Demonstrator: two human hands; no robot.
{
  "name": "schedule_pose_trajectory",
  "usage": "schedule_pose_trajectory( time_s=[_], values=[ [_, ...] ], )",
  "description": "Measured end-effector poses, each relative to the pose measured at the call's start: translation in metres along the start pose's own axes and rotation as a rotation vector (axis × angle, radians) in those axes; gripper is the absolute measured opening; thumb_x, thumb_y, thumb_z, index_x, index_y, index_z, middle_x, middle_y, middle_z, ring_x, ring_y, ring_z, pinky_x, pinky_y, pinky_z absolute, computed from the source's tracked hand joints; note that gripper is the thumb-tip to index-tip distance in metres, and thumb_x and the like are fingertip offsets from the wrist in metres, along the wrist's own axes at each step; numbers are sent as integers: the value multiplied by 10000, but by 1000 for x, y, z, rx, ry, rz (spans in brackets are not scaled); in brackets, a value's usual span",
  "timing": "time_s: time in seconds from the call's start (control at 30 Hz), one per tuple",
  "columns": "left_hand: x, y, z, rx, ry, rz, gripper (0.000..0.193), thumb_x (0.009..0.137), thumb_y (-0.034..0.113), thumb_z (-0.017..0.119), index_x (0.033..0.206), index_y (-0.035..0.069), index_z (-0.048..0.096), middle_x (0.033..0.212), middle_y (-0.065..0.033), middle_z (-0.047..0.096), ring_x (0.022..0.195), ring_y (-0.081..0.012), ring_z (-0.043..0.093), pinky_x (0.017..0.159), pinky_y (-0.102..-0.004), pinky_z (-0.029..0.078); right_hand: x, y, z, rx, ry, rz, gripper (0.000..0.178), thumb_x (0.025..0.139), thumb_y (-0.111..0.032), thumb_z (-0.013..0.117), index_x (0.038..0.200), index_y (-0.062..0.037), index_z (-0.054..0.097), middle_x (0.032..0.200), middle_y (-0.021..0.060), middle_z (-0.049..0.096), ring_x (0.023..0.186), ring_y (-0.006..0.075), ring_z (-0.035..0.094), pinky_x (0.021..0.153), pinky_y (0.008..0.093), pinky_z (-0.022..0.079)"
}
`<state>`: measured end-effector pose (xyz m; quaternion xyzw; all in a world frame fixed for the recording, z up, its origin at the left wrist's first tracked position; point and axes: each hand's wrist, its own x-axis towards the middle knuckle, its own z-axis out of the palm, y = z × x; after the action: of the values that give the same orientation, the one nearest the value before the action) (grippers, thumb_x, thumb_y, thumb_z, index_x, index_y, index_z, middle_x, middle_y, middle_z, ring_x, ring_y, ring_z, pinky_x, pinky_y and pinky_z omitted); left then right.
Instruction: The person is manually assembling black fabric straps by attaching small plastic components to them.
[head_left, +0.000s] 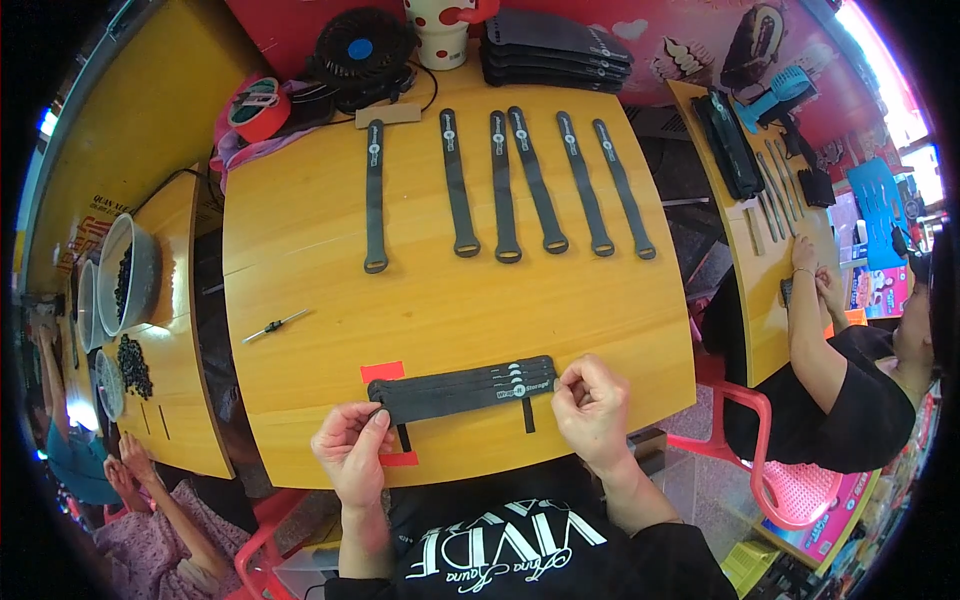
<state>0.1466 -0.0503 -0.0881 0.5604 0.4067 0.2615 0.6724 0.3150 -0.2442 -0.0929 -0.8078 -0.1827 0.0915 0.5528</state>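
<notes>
My left hand (352, 455) pinches the left end of a stack of dark straps (455, 392) and my right hand (597, 412) grips its right end, at the counter's (330, 325) near side, with six single straps (505, 195) laid out farther back.

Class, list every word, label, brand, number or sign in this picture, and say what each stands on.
Wording is located here, not copied out.
Stacked dark straps: white printing, clearest on the front strap.
Black shirt: large white lettering.
Yellow wall: lettering, partly legible.
Six laid-out straps: white printing, too small to read.
Stacked dark pouches: printing, too small.
</notes>
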Motion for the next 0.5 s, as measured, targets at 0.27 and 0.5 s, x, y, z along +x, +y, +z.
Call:
schedule_pose_trajectory(
  time_s=[0.27, 0.5],
  values=[
    [-1, -3, 0, 62, 13, 45, 79, 863, -45, 702, 925, -10, 667, 721, -13, 638, 575, -60, 586, 505, -179, 449, 0, -3, 0, -56, 6, -6, 201, 755, 142, 613, 708, -25, 512, 643, -19, 487, 517, 18, 436, 455, 203, 319],
    [-1, -7, 2, 54, 26, 65, 76, 865, -48, 703, 919, -8, 669, 707, -4, 626, 561, -55, 571, 507, -176, 434, -1, -1, 0, -53, 7, 8, 198, 745, 135, 620, 704, -26, 513, 637, -17, 505, 511, 20, 448, 456, 201, 334]
  ],
)
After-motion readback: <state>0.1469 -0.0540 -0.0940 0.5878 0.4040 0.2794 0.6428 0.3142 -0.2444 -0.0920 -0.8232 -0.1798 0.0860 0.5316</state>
